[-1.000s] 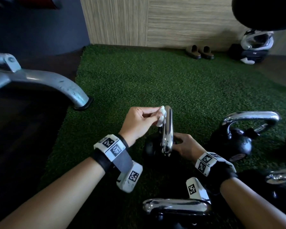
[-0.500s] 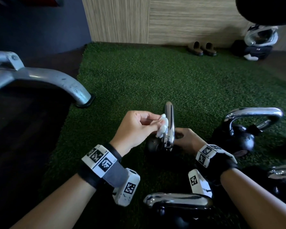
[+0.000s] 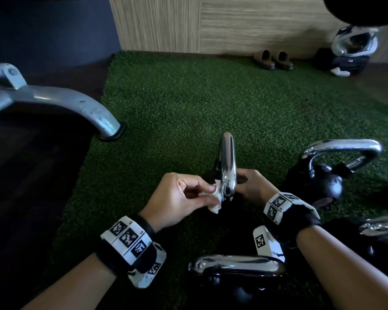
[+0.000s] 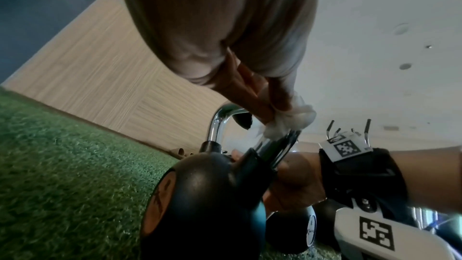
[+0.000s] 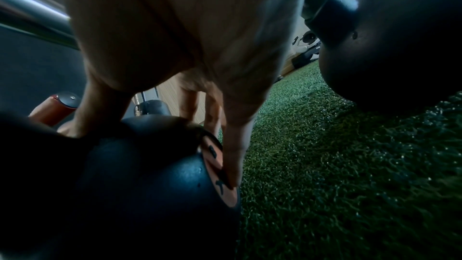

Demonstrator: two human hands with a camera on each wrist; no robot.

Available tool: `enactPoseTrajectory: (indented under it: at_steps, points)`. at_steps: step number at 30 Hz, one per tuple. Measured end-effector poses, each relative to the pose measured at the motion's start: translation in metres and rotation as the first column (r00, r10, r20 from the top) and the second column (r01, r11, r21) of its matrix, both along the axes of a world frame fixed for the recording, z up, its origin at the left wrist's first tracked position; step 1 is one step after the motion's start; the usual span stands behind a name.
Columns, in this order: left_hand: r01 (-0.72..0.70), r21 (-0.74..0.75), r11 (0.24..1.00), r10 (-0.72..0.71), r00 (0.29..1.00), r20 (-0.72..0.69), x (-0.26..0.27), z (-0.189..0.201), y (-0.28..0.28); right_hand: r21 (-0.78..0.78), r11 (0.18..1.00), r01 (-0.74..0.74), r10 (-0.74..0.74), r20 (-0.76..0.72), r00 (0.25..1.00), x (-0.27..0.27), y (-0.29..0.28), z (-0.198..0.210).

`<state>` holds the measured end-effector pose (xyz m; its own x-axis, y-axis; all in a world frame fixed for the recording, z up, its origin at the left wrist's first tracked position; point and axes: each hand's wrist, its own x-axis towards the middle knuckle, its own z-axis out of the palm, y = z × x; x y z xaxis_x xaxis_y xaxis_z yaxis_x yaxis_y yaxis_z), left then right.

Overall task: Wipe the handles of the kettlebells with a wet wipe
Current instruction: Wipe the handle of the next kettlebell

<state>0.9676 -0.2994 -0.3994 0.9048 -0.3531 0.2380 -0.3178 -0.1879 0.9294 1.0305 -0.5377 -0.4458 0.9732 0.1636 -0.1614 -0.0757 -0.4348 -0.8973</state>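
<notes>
A black kettlebell (image 4: pixel 200 195) with a chrome handle (image 3: pixel 228 162) stands on the green turf (image 3: pixel 188 104) in the middle of the head view. My left hand (image 3: pixel 202 195) pinches a crumpled white wet wipe (image 3: pixel 216 203) against the lower near side of that handle. The left wrist view shows the wipe (image 4: pixel 290 120) bunched on the chrome bar. My right hand (image 3: pixel 250 184) grips the ball from the right, just below the handle. In the right wrist view its fingers (image 5: pixel 232 155) lie over the orange label and the thumb is on the other side.
More chrome-handled kettlebells stand close by: one to the right (image 3: pixel 323 175), one right in front of me (image 3: pixel 238 267), one at the far right edge (image 3: pixel 381 233). A grey metal machine leg (image 3: pixel 72 106) ends at the turf's left edge. Slippers (image 3: pixel 273 60) and a helmet (image 3: pixel 349 50) lie by the back wall.
My left hand has slid the wipe down the handle, from its top to the lower near part. The right hand has kept its hold on the ball.
</notes>
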Motion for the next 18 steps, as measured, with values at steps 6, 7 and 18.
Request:
enactPoseTrajectory:
  at_steps: [6, 7, 18]
  points:
    - [-0.039, 0.21, 0.977, 0.015, 0.994, 0.112, 0.006, -0.011, -0.002, -0.017, 1.0, 0.026, -0.026, -0.018, 1.0, 0.001, 0.001, 0.0]
    - [-0.03, 0.233, 0.972, 0.001, 0.992, 0.123, 0.006, -0.012, -0.002, -0.031, 0.999, 0.018, -0.019, -0.009, 1.0, 0.0, 0.002, 0.001]
    - [-0.248, -0.136, 0.959, 0.242, 0.968, -0.061, 0.026, 0.018, 0.003, -0.311, 0.948, 0.075, 0.048, 0.369, 0.928, -0.013, -0.011, 0.114]
